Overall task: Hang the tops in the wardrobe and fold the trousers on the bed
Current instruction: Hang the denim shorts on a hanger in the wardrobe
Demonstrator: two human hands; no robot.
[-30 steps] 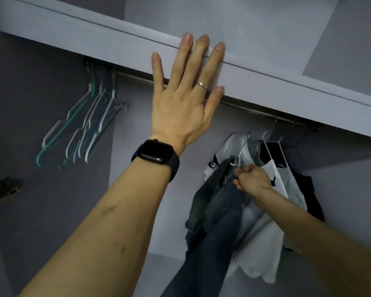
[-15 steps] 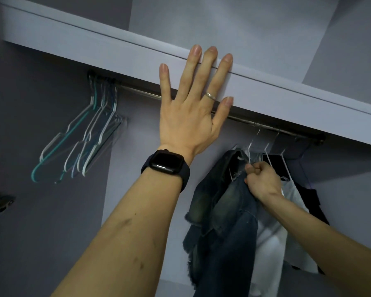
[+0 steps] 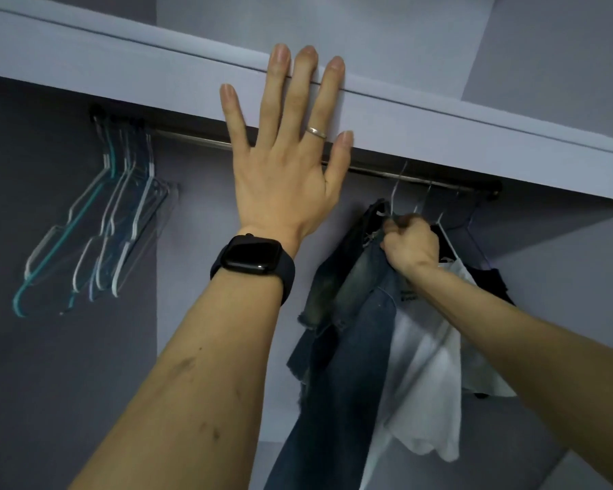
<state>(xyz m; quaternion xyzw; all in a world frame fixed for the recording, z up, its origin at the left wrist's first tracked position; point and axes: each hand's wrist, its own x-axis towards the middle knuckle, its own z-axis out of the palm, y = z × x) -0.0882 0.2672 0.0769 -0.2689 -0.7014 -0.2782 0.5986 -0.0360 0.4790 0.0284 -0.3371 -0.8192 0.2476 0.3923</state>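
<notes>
**A person is hooking a denim garment onto the rail inside a wardrobe.**

The right hand is gripping the denim garment in a closed fist at its top, where a wire hanger hook is reaching up to the rail, probably so the weight is steady as the hook seats. Whether it is a jacket or trousers cannot be told. The left hand is lying flat and open, fingers straight, against the front edge of the shelf, seemingly bracing the reach. A white top and a black top are hanging just beside the denim, crowding the rail's right end. A bunch of empty hangers is sitting at the far left, leaving a bare middle stretch as room to slide things along.
</notes>
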